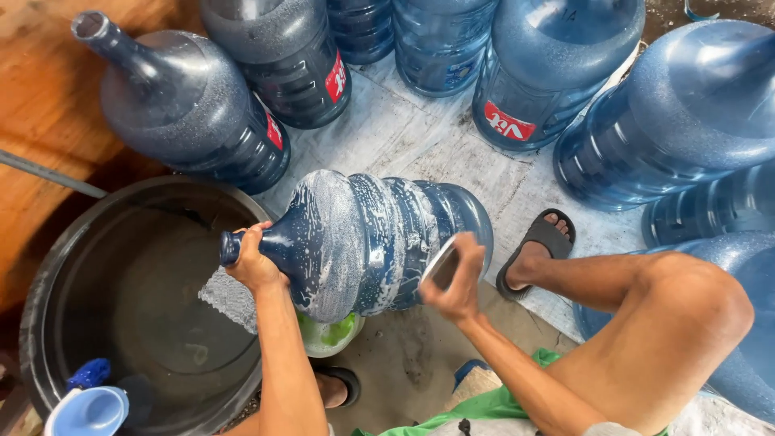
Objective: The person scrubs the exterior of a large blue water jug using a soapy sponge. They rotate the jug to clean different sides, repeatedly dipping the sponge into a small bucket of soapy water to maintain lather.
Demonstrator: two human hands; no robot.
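Observation:
A large blue water jug [371,238] lies on its side in front of me, streaked with white soap foam, its neck pointing left over a black tub [137,307]. My left hand [252,262] grips the jug's neck near the mouth. My right hand [454,276] holds a small flat scrubbing pad [441,265] against the jug's soapy side, blurred by motion. My bent right leg [646,315] stretches to the right, with the foot in a black sandal [535,250].
Several upright blue jugs [557,73] ring the back and right on a grey sheet [420,141]. A pale green bowl [329,333] sits under the soapy jug. A blue scoop [89,410] rests at the tub's near left rim. Orange wood [40,97] lies at left.

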